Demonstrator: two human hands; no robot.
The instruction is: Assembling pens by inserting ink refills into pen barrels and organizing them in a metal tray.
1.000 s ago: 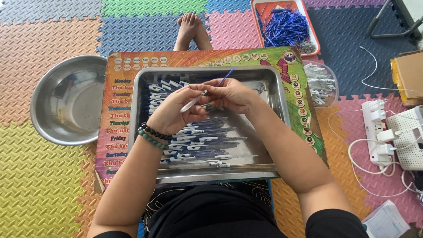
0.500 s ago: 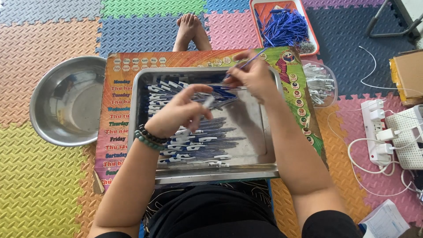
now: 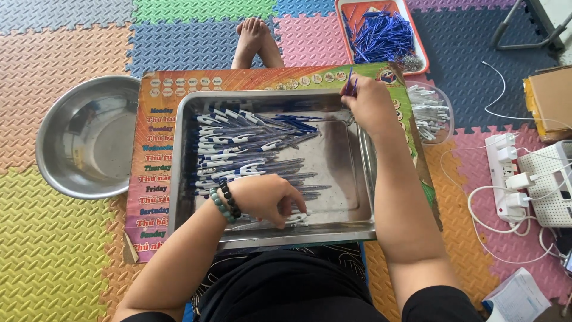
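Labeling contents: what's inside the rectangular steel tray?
The rectangular steel tray holds rows of blue-and-white pens. The left hand covers a few near the front edge.

Floor: interlocking foam mats [image 3: 65, 53] in orange, green, blue, pink and yellow. An empty round steel bowl [image 3: 89, 136] sits at left, touching the edge of a colourful printed board [image 3: 156, 155]. At top, a red tray [image 3: 414, 42] holds loose blue refills [image 3: 381, 37]. Just beside the board's right edge, a clear plastic container [image 3: 430, 112] holds white parts. At right: a white power strip [image 3: 506, 176] with plugs and white cables, a cardboard box [image 3: 549, 98], and a paper sheet [image 3: 519, 298] at lower right. Bare feet [image 3: 256, 39] rest beyond the board.
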